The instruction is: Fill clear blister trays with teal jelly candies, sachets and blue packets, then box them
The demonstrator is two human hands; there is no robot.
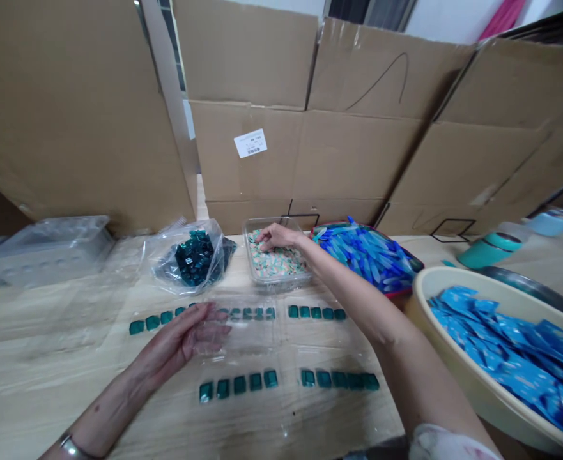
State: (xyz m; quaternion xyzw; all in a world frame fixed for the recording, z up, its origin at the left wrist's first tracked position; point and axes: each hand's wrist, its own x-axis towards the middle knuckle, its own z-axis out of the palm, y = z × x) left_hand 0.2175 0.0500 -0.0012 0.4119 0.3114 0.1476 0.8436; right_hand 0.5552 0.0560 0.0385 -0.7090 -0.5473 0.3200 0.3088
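My left hand (pixel 197 329) grips the edge of a clear plastic tray (pixel 250 332), low over the table; some fingers show through the plastic. Behind the tray, part of a row of teal square pieces (pixel 246 313) shows through. My right hand (pixel 277 236) reaches into a clear tub (pixel 281 279) of small pale green and pink bits (pixel 276 260). Its fingers are bent together among the bits, and what they pinch is too small to make out. Nearer me lie more rows of teal squares (pixel 239 384), with another row (pixel 316 312) at the right.
An open plastic bag of dark teal pieces (pixel 195 257) lies left of the tub. Blue stick-like pieces (pixel 365 252) fill a red-edged tray to its right. A cream basin (pixel 422 287) of blue packets stands at right. Cardboard walls (pixel 343 160) close off the back.
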